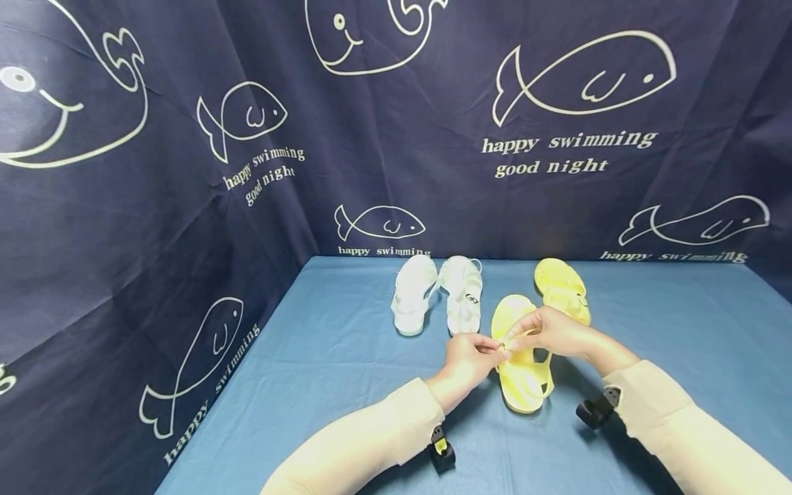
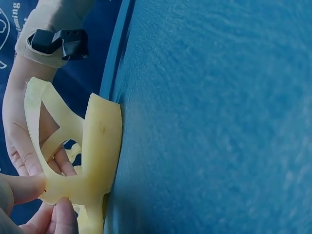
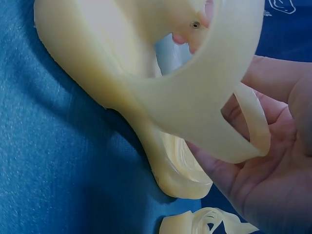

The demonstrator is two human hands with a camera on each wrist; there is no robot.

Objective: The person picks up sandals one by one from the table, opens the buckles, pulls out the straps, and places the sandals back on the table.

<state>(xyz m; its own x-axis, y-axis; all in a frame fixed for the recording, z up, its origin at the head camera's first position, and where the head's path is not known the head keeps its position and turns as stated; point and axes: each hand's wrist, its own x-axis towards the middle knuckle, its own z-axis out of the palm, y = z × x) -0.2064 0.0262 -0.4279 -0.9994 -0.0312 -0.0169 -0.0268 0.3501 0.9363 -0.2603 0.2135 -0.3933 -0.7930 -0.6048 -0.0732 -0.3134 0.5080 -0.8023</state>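
A yellow sandal [image 1: 522, 393] lies on the blue cloth, its toe and heel pointing away and toward me. At its left side my left hand [image 1: 469, 360] pinches the strap edge between thumb and fingers, as the left wrist view shows on the strap [image 2: 63, 187]. My right hand [image 1: 553, 331] reaches over the sandal from the right, its fingertips pinching a strap end close to the left fingertips. A small round metal eyelet [image 3: 195, 24] shows beside the left fingers in the right wrist view. There, a thin strap loop [image 3: 258, 126] lies across the right palm.
A second yellow sandal [image 1: 559, 283] lies just behind, to the right. Left of it stand two white sandals, one [image 1: 413, 292] beside the other [image 1: 460, 285]. The blue cloth [image 1: 334, 357] ends at a dark curtain [image 1: 458, 185] with fish drawings.
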